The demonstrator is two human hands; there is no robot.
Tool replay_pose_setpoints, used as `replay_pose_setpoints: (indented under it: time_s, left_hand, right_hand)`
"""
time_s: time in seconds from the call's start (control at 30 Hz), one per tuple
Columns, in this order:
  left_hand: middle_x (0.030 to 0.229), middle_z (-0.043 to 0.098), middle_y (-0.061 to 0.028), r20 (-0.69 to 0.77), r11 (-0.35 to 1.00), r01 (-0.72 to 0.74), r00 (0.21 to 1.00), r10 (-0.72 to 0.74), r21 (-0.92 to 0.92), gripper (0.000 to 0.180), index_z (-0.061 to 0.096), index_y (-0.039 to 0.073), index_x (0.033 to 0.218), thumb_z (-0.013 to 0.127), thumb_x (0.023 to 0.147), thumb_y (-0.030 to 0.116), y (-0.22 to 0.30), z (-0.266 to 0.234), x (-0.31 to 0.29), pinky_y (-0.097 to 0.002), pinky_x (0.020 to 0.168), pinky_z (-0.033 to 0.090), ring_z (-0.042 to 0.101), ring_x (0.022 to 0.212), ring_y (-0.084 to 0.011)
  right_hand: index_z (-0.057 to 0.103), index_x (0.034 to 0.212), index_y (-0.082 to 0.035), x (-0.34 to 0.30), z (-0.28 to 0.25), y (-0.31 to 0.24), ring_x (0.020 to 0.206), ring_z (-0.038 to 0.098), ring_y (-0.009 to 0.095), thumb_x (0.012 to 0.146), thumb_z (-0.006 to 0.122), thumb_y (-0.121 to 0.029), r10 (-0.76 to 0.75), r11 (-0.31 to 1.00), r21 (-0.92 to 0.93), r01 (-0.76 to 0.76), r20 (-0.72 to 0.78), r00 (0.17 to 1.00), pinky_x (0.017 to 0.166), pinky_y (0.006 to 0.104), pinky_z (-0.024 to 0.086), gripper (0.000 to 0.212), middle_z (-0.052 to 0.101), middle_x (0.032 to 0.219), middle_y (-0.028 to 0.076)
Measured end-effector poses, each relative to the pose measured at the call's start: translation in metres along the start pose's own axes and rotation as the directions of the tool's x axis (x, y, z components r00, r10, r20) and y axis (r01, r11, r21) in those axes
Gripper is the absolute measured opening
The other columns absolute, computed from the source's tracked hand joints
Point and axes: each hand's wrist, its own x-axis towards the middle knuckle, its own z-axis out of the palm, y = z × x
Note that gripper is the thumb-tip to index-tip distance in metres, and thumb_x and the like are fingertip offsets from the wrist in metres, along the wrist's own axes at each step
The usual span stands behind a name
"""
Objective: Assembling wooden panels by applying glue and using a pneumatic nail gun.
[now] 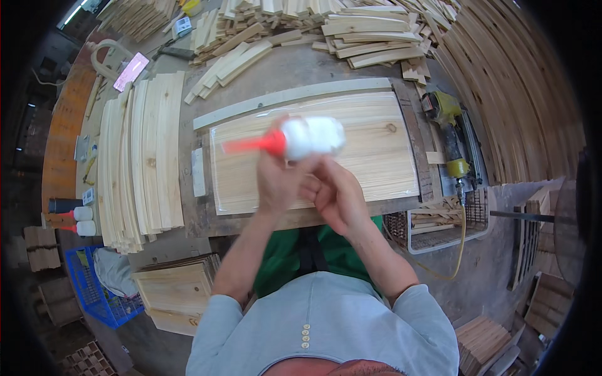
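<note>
A white squeeze bottle (313,136) with a red cap and long red nozzle lies nearly level above the wooden panel (364,166), its nozzle pointing left. My left hand (276,182) is closed on the bottle near its cap; motion blurs both. Close beside it, my right hand (342,194) has its fingers curled in below the bottle's body. Whether those fingers hold anything is hidden. A thin whitish, glossy line runs along the panel's edges. Pale wooden strips (295,100) border the panel at the far side and left.
Long boards (147,156) are stacked at left, with a phone (131,71) beyond them. Loose slats (376,37) pile up at the back. A green nail gun (448,131) with a yellow hose lies at right, above a crate (448,219) of wood offcuts. More bottles (84,220) stand far left.
</note>
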Motion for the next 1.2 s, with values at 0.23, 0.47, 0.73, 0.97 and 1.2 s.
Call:
replay_pose_setpoints:
  time_s: [0.23,0.47,0.73,0.97,1.2]
  left_hand:
    - [0.113,0.064,-0.0143,0.099,0.823,-0.117,0.992,0.074,0.556,0.058,0.052,0.004,0.125,0.077,0.074,0.015,-0.023,-0.002,0.160,-0.0357,0.089,0.049,0.063,0.103,-0.0258]
    - [0.122,0.060,-0.0184,0.123,0.744,-0.114,0.991,0.044,0.659,0.068,0.049,0.006,0.130,0.077,0.069,0.018,-0.058,0.005,0.207,-0.0400,0.098,0.043,0.057,0.114,-0.0339]
    - [0.114,0.062,-0.0173,0.109,0.452,-0.131,0.991,0.074,0.882,0.050,0.058,0.004,0.123,0.068,0.074,0.010,-0.041,-0.077,0.170,-0.0383,0.096,0.045,0.059,0.109,-0.0316]
    - [0.106,0.065,-0.0149,0.201,0.054,-0.214,0.964,0.174,0.975,0.030,0.067,0.005,0.107,0.070,0.078,0.014,-0.021,-0.143,0.194,-0.0408,0.089,0.047,0.060,0.100,-0.0324]
    - [0.100,0.064,-0.0166,0.222,0.013,-0.226,0.964,0.144,0.974,0.024,0.065,0.002,0.096,0.071,0.077,0.015,-0.040,-0.152,0.229,-0.0426,0.087,0.047,0.058,0.100,-0.0358]
  right_hand:
    - [0.050,0.127,0.003,-0.059,-0.043,-0.023,0.096,0.067,0.029,0.098,0.051,-0.013,0.071,0.934,-0.354,-0.054,0.036,0.997,0.081,0.0358,0.056,0.033,0.065,0.106,0.020]
    - [0.054,0.122,0.004,-0.086,-0.066,-0.035,0.091,0.068,0.030,0.097,0.054,-0.013,-0.071,0.918,-0.391,0.061,-0.011,0.997,0.076,0.0366,0.058,0.030,0.066,0.102,0.021]
    - [0.058,0.117,0.004,-0.091,-0.074,-0.044,0.080,0.067,0.020,0.096,0.055,-0.008,-0.177,0.843,-0.520,0.141,-0.020,0.984,0.072,0.0306,0.055,0.024,0.066,0.087,0.013]
    - [0.060,0.112,0.004,-0.083,-0.062,-0.047,0.066,0.063,0.015,0.097,0.055,-0.008,-0.145,0.797,-0.593,0.112,-0.008,0.989,0.064,0.0277,0.053,0.020,0.063,0.073,0.008]
    - [0.060,0.112,0.004,-0.078,-0.057,-0.033,0.068,0.063,0.014,0.096,0.056,-0.008,-0.170,0.766,-0.636,0.088,-0.069,0.983,0.065,0.0269,0.053,0.020,0.064,0.075,0.008]
